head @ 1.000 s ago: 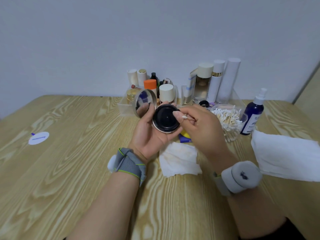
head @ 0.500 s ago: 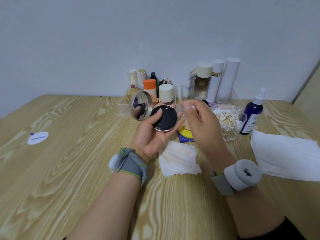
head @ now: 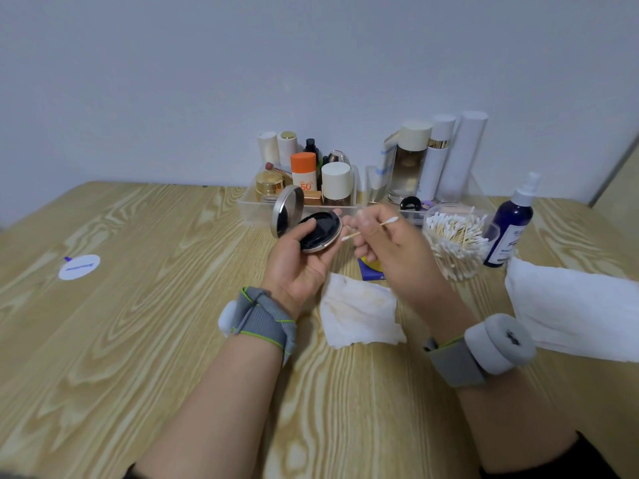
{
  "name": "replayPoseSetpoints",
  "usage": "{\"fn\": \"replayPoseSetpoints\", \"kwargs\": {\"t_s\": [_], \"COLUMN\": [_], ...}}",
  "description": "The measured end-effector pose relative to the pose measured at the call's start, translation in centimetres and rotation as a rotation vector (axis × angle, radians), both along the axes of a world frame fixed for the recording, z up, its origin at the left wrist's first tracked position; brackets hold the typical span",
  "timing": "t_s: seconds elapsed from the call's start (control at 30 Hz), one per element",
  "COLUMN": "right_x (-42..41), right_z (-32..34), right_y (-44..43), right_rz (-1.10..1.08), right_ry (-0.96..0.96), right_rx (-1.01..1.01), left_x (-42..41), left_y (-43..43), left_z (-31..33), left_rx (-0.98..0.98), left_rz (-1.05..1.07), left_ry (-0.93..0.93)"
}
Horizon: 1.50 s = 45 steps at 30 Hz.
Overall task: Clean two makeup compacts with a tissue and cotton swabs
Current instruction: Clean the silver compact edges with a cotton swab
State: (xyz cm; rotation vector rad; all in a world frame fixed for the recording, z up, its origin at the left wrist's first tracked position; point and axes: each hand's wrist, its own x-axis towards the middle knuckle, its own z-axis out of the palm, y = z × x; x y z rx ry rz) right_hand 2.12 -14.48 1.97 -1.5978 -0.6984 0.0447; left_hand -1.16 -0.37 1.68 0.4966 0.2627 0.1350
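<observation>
Head view: left hand [head: 297, 267] cradles an open compact [head: 320, 233], thumb curled over its black inside, lid upright. Just right of it, the right hand [head: 390, 250] pinches a cotton swab [head: 370, 229], its near tip close to the compact's rim. Below both lies a stained tissue [head: 359, 316]; right of the right hand stands a jar of swabs [head: 456, 243].

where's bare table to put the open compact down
The table is bare left of the left hand, between the round sticker and the clear organizer. Crowded on the right: stained tissue, cotton swab jar, spray bottle, large white tissue.
</observation>
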Motion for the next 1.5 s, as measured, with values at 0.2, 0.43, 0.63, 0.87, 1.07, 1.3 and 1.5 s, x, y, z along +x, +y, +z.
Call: {"fn": "replayPoseSetpoints", "kwargs": {"t_s": [0.2, 0.43, 0.63, 0.87, 1.07, 1.3, 1.5], "right_x": [-0.13, -0.14, -0.24, -0.26, -0.5, -0.21, -0.23], "right_z": [-0.32, -0.69, -0.87, -0.83, -0.72, -0.91, -0.51], "right_y": [0.47, 0.6, 0.92, 0.74, 0.63, 0.58, 0.44], "right_rz": [0.107, 0.088, 0.053, -0.043, -0.053, -0.169, -0.188], "right_ry": [0.076, 0.06, 0.039, 0.052, -0.022, -0.308, -0.35], "right_rx": [0.02, -0.012, -0.023, 0.059, -0.05, -0.223, -0.173], "left_x": [0.02, 0.07, 0.25, 0.24, 0.25, 0.24, 0.4], "left_y": [0.25, 0.23, 0.45, 0.17, 0.32, 0.32, 0.41], "left_z": [0.03, -0.07, -0.32, 0.03, 0.03, 0.02, -0.09], "left_rx": [-0.027, 0.009, 0.004, 0.002, -0.018, -0.019, 0.011], "left_rz": [0.009, 0.025, 0.028, 0.028, 0.035, 0.047, 0.054], "left_ry": [0.002, 0.017, -0.013, -0.012, -0.018, -0.013, -0.014]}}
